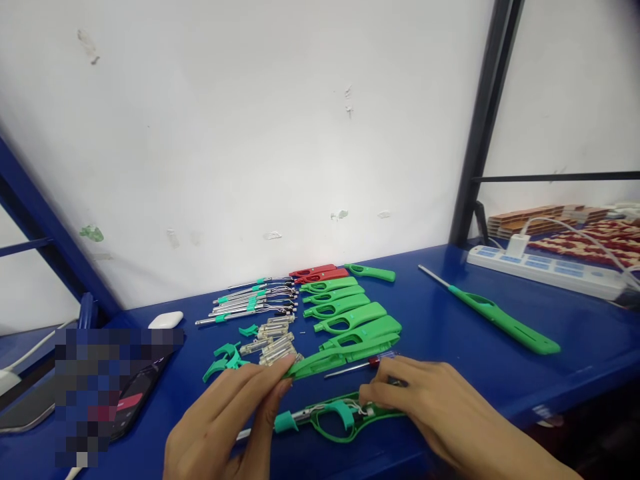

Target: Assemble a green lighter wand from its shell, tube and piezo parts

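My left hand (235,417) pinches one end of a green lighter shell half (340,357), held just above the blue table (450,313). My right hand (430,407) rests with its fingers pressed on an open green lighter body (333,417) lying at the table's front edge, where teal parts and thin wires show inside. A small screwdriver (360,365) with a red handle lies between the two pieces.
Rows of green shell halves (345,310), red shells (320,272), metal tubes (250,303), clear tanks (275,343) and teal triggers (225,360) lie behind. An assembled green lighter (500,320) lies to the right, near a power strip (545,270). A phone (135,393) and white earbud case (166,320) sit left.
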`<state>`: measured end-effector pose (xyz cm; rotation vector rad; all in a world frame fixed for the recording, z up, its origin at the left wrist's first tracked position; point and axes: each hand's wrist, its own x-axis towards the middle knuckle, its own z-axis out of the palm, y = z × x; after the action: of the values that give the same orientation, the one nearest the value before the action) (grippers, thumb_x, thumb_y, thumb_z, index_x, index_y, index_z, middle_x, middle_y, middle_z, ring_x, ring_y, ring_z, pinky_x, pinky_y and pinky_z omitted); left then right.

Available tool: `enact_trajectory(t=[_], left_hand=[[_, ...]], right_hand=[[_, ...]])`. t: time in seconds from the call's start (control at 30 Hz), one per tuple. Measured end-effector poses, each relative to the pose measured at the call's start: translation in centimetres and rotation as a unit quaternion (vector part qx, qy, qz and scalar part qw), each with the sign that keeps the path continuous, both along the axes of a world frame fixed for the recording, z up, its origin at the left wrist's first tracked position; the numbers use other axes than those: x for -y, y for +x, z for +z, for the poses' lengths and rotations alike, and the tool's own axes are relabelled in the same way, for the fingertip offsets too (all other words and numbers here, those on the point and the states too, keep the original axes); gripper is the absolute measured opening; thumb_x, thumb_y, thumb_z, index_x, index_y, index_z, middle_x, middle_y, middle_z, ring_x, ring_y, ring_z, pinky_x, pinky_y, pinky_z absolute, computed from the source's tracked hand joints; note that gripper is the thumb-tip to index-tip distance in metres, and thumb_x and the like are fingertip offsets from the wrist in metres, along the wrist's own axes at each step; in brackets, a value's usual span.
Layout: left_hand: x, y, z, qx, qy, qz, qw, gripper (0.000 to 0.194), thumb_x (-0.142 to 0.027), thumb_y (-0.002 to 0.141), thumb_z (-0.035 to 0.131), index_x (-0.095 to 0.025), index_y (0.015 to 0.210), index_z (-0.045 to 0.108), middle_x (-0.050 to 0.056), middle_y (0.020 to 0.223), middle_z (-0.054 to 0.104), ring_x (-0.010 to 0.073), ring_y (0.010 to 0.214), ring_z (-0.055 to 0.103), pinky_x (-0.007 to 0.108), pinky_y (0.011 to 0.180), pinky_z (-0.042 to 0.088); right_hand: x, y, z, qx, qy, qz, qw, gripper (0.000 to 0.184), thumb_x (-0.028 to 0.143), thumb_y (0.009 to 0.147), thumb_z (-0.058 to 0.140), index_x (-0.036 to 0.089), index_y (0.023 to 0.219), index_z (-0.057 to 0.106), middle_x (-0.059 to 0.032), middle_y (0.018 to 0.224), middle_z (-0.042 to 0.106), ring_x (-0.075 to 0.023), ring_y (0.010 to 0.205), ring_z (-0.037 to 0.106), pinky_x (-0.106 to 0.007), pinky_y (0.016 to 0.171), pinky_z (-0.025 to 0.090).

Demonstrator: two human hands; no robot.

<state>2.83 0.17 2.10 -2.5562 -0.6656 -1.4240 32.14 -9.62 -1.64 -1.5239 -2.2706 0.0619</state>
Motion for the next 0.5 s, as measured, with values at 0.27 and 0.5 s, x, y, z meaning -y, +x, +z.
enact_trajectory(t=[0.27,0.5], left_hand=[[0.3,0.3,0.1,0.01,-0.002,0.011,1.0,0.026,-0.02,0.105,0.069,-0.034,0.126,0.075,-0.006,0.104,0.083,0.0121,0.087,0.081,0.018,0.09,0.062],[0.2,1.7,-1.1,0.023,0.018,0.037,0.999,0.03,-0.025,0.107,0.068,-0.037,0.134,0.075,-0.006,0.108,0.08,0.0114,0.084,0.078,0.019,0.091,0.06]], right_hand=[[1.1,-0.6,-0.3,0.011,0.006,-0.009,1.0,0.069,-0.006,0.096,0.045,0.038,0.143,0.068,-0.0011,0.115,0.075,-0.0217,0.096,0.076,-0.03,0.081,0.053],[1.5,-0.2,-0.2,-0.004,0.026,0.001,1.0,0.056,-0.001,0.099,0.051,0.036,0.137,0.069,-0.0001,0.111,0.077,-0.0182,0.092,0.077,-0.025,0.08,0.058]])
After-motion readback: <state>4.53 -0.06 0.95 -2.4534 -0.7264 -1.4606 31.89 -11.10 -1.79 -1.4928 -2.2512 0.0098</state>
